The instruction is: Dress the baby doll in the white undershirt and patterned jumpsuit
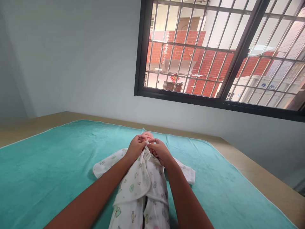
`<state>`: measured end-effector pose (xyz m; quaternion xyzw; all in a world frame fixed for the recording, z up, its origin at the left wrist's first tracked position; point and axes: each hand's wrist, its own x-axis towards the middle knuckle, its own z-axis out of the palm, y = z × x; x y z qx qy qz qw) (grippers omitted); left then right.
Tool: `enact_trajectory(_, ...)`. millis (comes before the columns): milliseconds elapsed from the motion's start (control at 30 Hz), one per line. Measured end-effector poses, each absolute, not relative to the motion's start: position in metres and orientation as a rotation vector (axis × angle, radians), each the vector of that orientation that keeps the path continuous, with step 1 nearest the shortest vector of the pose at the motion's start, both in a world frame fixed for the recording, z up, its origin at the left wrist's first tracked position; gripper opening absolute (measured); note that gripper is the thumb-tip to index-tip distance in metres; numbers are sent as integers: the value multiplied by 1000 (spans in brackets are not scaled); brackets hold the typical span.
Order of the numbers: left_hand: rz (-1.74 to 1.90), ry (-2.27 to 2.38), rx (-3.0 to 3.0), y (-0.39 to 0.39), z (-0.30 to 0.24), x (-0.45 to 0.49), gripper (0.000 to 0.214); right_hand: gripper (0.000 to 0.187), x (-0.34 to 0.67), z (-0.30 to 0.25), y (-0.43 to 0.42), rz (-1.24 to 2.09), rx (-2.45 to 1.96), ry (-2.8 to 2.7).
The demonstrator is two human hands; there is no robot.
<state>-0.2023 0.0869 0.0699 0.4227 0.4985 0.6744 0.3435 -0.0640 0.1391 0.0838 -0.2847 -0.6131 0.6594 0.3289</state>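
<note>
A small baby-like figure (147, 135), which looks like a baby doll, lies on its back with its head at the far end. It wears a white baby shirt (135, 184) with a pale print and long sleeves spread to both sides, and matching trousers (126, 214). My left hand (137, 149) pinches the shirt's neckline just below the chin. Close beside it, my right hand (160, 151) also has its fingers pinched on the neckline, nearly touching the left fingertips. White ties or edging hang below my fingers. My hands hide part of the head and chest.
A turquoise towel-like sheet (59, 171) lies under the figure on a wooden surface (240, 162). Behind stands a pale wall (83, 63) with a dark-framed barred window (179, 93) at the upper right.
</note>
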Motion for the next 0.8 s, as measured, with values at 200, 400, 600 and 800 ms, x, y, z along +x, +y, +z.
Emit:
enact_trajectory(200, 1789, 1490, 1069, 87, 70, -201, 29, 26, -68, 76, 142, 1688, -770, -1591)
enact_trajectory(400, 1753, 1648, 1118, 87, 68, -201, 28, 24, -69, 73, 142, 1664, -771, -1569)
enact_trajectory(600, 1738, 1813, 1163, 84, 69, -201, 25, 24, -69, 72, 143, 1666, -763, -1555)
enact_trajectory(800, 1706, 1931, 1189, 82, 72, -200, 22, 22, -71, 69, 145, 1664, -752, -1535)
